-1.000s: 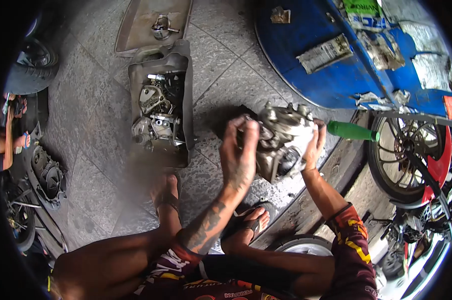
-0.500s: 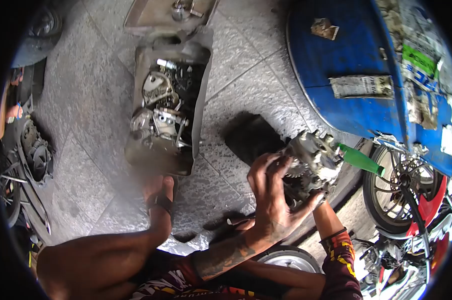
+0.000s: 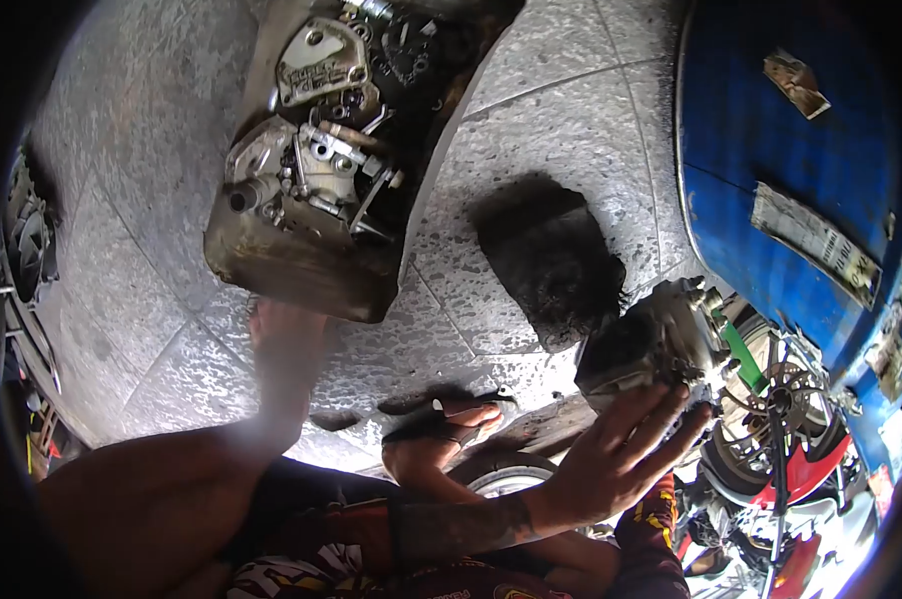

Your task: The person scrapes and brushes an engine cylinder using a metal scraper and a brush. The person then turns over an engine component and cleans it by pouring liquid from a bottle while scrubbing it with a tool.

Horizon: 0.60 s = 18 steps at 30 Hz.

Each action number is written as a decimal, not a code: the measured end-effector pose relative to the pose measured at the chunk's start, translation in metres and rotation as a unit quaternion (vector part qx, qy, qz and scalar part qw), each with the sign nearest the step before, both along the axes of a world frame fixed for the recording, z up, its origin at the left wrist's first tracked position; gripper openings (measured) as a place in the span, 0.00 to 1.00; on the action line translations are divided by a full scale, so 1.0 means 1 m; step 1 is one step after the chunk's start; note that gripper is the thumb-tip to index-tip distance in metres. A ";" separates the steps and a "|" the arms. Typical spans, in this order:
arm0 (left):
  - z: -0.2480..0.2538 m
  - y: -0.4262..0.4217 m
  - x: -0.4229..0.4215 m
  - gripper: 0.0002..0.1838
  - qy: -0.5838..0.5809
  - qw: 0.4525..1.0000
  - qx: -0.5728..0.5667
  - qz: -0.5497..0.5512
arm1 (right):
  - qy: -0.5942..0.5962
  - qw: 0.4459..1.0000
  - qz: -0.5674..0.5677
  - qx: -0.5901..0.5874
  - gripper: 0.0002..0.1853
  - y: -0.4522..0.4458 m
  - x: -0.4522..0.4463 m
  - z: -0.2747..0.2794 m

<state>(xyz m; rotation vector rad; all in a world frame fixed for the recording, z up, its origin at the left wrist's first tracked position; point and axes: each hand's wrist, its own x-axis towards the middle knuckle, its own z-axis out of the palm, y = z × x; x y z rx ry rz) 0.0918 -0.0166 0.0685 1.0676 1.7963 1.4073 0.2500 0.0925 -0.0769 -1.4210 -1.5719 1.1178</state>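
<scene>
A boxy metal engine assembly, with bolts and fittings on its right end, is held up at the right, tilted. My left hand, with a tattooed forearm, grips its lower side, fingers laid along the metal. The assembly and my left hand hide my right hand; only its patterned sleeve shows below. Left of the assembly, a dark flat piece lies on the floor; I cannot make out its kind.
A cut-open container at the upper left holds several metal engine parts and a cover. A blue barrel lies at the right. Behind the assembly are a green bottle and a motorcycle wheel. My foot rests below.
The engine assembly has been turned, so its gear no longer shows. My left hand has shifted right and down, from its side to its underside. The view has moved nearer the container.
</scene>
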 end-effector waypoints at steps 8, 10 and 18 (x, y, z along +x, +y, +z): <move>-0.001 0.001 0.002 0.27 0.005 1.000 0.004 -0.014 | -0.046 0.999 0.023 -0.001 0.21 0.002 0.003 0.011; 0.000 0.004 -0.003 0.26 0.010 1.000 0.005 -0.022 | -0.052 0.998 0.026 0.002 0.21 0.004 0.001 0.011; -0.012 0.014 -0.030 0.34 -0.088 0.995 0.040 0.034 | -0.065 0.997 0.031 0.023 0.22 0.011 -0.017 0.004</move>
